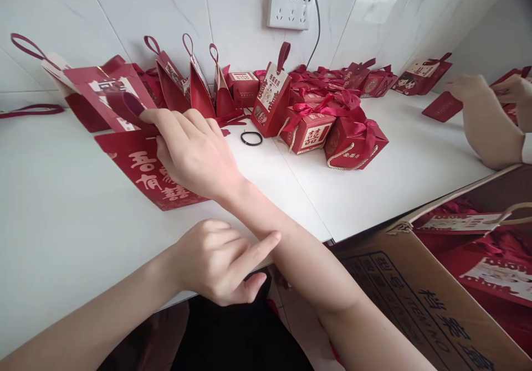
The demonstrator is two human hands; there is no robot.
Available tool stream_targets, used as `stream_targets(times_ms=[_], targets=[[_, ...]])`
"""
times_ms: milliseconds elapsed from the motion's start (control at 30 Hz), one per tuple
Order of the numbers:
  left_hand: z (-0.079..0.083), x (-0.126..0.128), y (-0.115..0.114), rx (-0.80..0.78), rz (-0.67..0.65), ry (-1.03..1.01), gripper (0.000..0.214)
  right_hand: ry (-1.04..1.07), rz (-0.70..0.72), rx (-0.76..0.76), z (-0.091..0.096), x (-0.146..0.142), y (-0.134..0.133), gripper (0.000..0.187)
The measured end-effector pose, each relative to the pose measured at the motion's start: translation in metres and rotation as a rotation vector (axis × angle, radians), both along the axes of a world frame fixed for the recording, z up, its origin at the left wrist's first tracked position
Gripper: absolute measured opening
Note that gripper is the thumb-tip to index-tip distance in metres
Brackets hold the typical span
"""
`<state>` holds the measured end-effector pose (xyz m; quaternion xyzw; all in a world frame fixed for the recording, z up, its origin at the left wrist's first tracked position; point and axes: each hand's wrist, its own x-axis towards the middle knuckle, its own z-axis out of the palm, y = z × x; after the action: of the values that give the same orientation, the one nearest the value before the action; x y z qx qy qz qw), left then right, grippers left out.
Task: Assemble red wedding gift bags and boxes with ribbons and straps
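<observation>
Left of centre on the white worktop [50, 205], a red paper gift bag with pale lettering [155, 180] slants down rightward below the nearer right hand [191, 147], its fingertips seemingly pinching a dark-red ribbon loop [127, 108], the left hand [220, 260] empty.

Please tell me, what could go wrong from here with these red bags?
The right hand is close in front of the standing bags, so it might topple one. Its fingers are at a strap, so a hard pull might crease it. The left hand overlaps the right forearm in view, so the arms might bump.
</observation>
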<state>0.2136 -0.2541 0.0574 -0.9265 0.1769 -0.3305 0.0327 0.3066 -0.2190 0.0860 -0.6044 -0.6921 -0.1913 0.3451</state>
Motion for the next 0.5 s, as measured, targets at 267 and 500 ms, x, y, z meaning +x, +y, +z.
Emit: stream_targets(times_ms=[267,500], targets=[[-0.018,-0.001,-0.003,0.004,-0.045,0.053,0.035,0.009,-0.011,0.028,-0.001,-0.001,0.000,0.039],[-0.017,0.000,-0.001,0.009,-0.087,0.025,0.033,-0.052,-0.011,-0.003,0.002,-0.002,-0.003,0.047]])
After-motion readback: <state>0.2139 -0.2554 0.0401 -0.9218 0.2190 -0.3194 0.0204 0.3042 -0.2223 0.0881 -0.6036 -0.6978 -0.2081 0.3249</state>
